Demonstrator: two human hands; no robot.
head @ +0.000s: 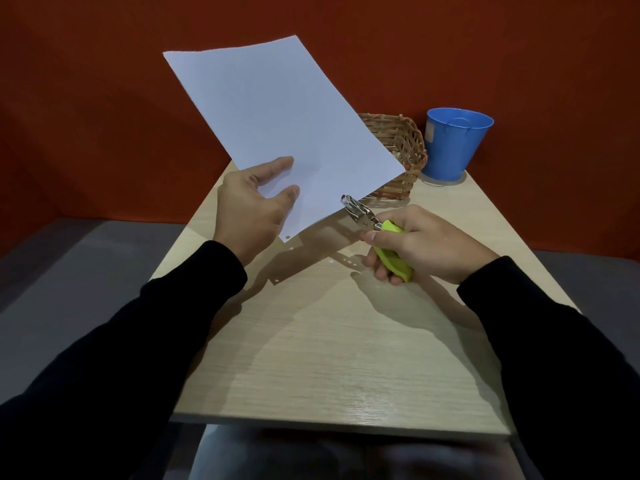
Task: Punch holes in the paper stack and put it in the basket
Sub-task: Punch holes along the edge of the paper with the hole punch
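Observation:
My left hand point(254, 206) holds a white paper stack point(280, 123) up above the table, thumb on its front face near the lower left edge. A punched hole shows at the stack's bottom corner. My right hand point(419, 242) grips a hole punch point(377, 233) with green handles; its metal jaws sit over the lower edge of the paper. A woven basket point(407, 150) stands behind the paper at the back of the table, partly hidden by the sheet.
A blue bucket point(453, 143) stands right of the basket at the table's back right corner. Small white paper dots point(330, 261) lie on the light wooden table point(346, 341). A red wall rises behind; grey floor lies on both sides.

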